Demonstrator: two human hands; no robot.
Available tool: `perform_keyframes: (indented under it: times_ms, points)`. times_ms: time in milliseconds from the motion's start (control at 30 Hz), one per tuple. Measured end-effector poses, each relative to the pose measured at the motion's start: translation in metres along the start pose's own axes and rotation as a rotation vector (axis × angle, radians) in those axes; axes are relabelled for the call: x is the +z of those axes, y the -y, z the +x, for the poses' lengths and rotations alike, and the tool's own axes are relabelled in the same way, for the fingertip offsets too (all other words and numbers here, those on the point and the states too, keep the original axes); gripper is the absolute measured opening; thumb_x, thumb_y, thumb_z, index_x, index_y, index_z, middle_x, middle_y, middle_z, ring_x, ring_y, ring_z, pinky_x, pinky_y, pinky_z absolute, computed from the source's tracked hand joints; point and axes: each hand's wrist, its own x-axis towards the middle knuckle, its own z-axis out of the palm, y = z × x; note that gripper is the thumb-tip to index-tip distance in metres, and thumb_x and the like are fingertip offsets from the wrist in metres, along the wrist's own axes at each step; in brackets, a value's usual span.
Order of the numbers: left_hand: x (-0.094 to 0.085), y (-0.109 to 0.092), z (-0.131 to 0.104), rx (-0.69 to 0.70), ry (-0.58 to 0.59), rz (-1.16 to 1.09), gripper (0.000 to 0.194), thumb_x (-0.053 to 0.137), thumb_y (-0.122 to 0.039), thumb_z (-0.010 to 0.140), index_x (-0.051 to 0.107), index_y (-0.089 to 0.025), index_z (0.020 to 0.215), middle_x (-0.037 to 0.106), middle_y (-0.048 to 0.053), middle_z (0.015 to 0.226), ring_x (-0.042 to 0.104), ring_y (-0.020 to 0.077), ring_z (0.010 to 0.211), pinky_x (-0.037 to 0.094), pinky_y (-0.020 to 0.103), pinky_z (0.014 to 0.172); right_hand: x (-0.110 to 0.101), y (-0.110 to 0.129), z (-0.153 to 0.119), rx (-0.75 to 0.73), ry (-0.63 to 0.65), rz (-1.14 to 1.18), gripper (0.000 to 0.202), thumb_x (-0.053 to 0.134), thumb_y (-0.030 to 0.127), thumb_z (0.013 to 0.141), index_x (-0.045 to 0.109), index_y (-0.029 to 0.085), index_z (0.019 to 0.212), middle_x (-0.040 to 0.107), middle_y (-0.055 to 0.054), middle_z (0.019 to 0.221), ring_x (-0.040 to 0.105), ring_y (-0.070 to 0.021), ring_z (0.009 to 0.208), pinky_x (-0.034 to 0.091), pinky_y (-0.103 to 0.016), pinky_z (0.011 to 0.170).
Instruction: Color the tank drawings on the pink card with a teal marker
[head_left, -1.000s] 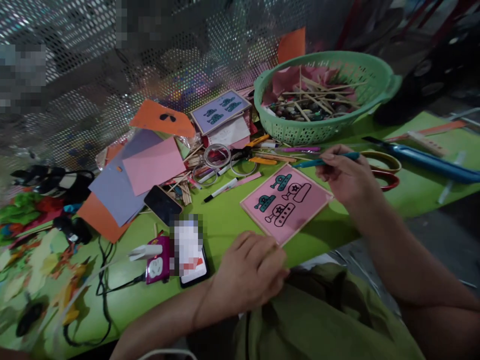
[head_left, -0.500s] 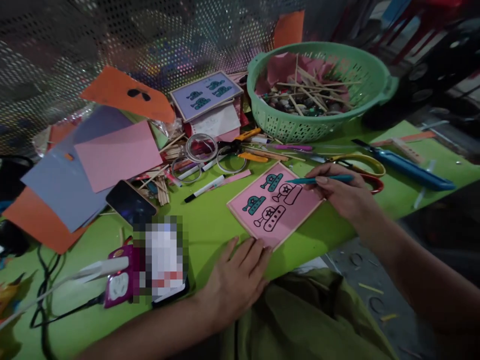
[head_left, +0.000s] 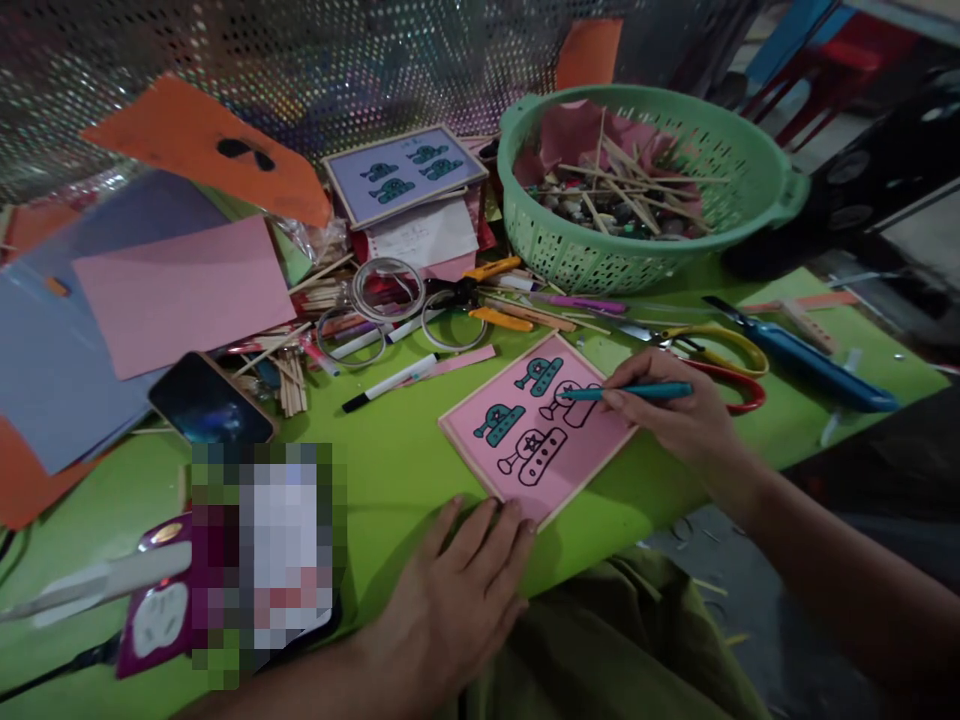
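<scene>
A pink card [head_left: 480, 470] edged with thin wooden strips lies on the green table. Several tank drawings are on it: two are filled in teal, and the tank under the pen is partly coloured. My right hand [head_left: 671, 405] grips a teal felt-tip pen [head_left: 649, 391] whose tip meets that tank at the card's right side. My left hand [head_left: 461, 590] lies flat, fingers stretched out, the fingertips on the card's near edge. Behind, a blue-purple framed card [head_left: 409, 180] with several teal tanks rests on a pile of papers.
A green basket [head_left: 600, 260] with sticks and small stones stands at the back. Scissors [head_left: 727, 350] and a blue utility knife [head_left: 817, 365] lie to the right. Tape rolls [head_left: 388, 290], a black-capped marker [head_left: 394, 382], a phone [head_left: 214, 405] and a purple power strip [head_left: 154, 610] are leftward.
The pen tip has shifted from the upper edge of the right-hand tank to its turret, by the star, where some teal now shows. My view has turned slightly; the left hand stays on the card.
</scene>
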Motion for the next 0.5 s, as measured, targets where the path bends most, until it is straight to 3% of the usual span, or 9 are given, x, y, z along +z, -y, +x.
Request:
perform_keyframes:
  times_ms: [267, 500]
  points:
    - [0.0013, 0.0009, 0.0011, 0.011, 0.001, -0.031, 0.047, 0.044, -0.045, 0.108, 0.062, -0.02, 0.143, 0.067, -0.001, 0.147, 0.053, 0.0198, 0.132, 0.034, 0.042, 0.114, -0.0012, -0.0006, -0.0005, 0.011, 0.01, -0.008, 0.018, 0.085, 0.037, 0.082, 0.072, 0.025, 0.079, 0.067, 0.001, 0.066, 0.057, -0.0139, 0.051, 0.042, -0.026, 0.042]
    - [0.0043, 0.0006, 0.0005, 0.005, -0.013, -0.052, 0.046, 0.047, -0.046, 0.107, 0.063, -0.021, 0.142, 0.067, -0.002, 0.147, 0.051, 0.0199, 0.133, 0.035, 0.042, 0.113, -0.0022, 0.0013, 0.0002, 0.015, 0.041, 0.01, 0.019, 0.085, 0.042, 0.083, 0.072, 0.028, 0.08, 0.068, -0.001, 0.069, 0.059, -0.0174, 0.053, 0.043, -0.029, 0.042]
